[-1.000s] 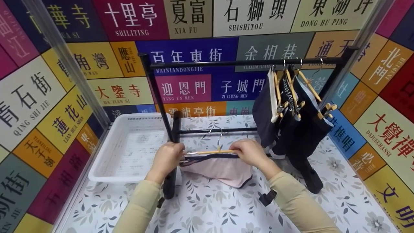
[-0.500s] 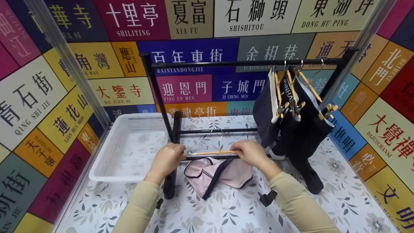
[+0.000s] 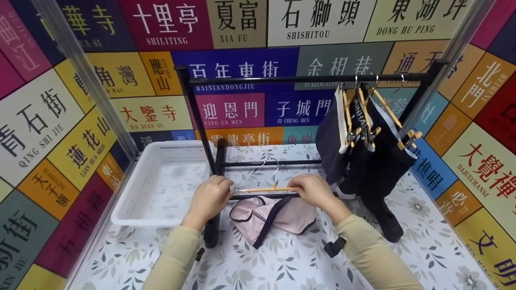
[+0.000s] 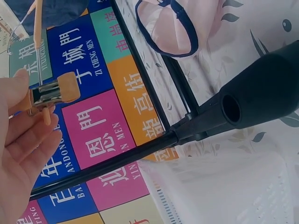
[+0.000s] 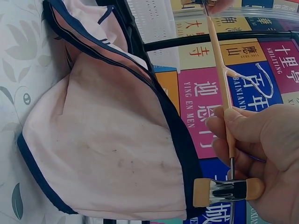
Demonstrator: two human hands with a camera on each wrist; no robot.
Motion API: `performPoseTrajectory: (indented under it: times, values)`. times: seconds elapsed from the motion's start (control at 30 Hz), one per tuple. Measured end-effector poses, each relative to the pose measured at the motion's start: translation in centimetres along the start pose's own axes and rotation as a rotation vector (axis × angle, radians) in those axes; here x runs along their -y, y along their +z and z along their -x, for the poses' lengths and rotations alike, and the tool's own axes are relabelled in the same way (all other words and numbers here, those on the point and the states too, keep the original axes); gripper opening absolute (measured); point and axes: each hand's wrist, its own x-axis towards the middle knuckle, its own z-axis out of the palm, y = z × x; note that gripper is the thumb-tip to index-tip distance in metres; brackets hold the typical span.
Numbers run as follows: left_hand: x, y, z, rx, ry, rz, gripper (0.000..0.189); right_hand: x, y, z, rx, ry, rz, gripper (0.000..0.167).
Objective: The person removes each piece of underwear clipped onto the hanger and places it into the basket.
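Both hands hold a wooden clip hanger (image 3: 264, 189) level above the table. My left hand (image 3: 211, 197) is at its left end, thumb and fingers pinching the left clip (image 4: 53, 93), which has no cloth in it. With thumb and fingers my right hand (image 5: 266, 149) grips the wooden bar near the right clip (image 5: 222, 192). That clip sits at the navy waistband of pink underpants (image 5: 112, 149) with navy trim. The underpants hang down below the hanger, their left side loose and folded over, a leg opening showing in the left wrist view.
A black clothes rack (image 3: 306, 79) stands around the work. Several dark garments (image 3: 375, 161) hang on clip hangers at its right end. To the left is a white plastic basket (image 3: 121, 209). A flower-patterned cloth (image 3: 282, 270) covers the table, with sign-printed walls behind.
The left side of the underpants has dropped from the hanger's left end and folded downward. Both hands stay almost where they were.
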Motion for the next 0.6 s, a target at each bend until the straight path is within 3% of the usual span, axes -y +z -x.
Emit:
performPoseTrajectory:
  times: [0.6]
  values:
    - [-1.3,2.1,-0.7,-0.066,0.022,-0.031,0.031,0.3,0.2,0.0,-0.025,0.019,0.01,0.006]
